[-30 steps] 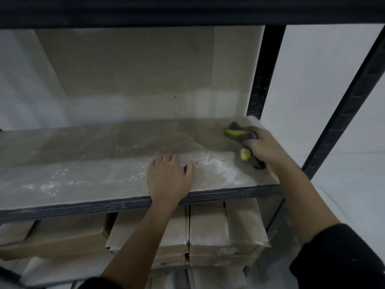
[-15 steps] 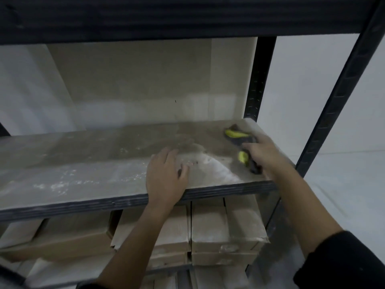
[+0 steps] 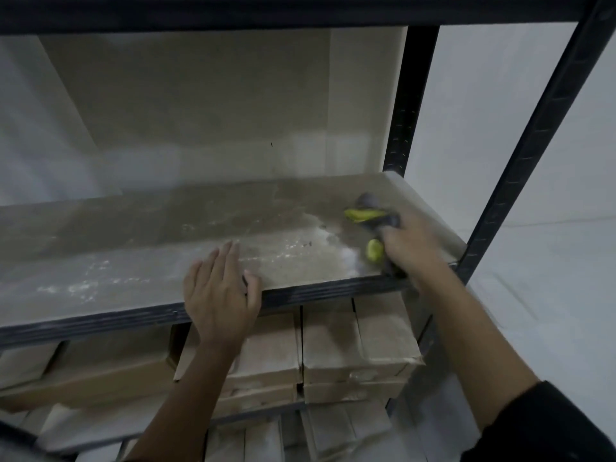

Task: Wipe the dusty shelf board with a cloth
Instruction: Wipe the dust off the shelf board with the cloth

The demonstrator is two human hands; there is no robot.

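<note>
Cardboard boxes (image 3: 353, 341) filled the tier beneath the shelf board (image 3: 140, 261). Right hand (image 3: 413, 245) gripped a grey-yellow cloth (image 3: 373, 221) at 3 o'clock, near the board's edge; left hand (image 3: 220, 291) lay flat, fingers straight, at 6 o'clock.

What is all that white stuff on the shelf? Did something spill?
It looks like dust or powder, though what it is cannot be told. White patches streak the shelf board, thickest near the front right. The right hand grips the cloth beside it; the left hand rests flat on the front edge.
</note>
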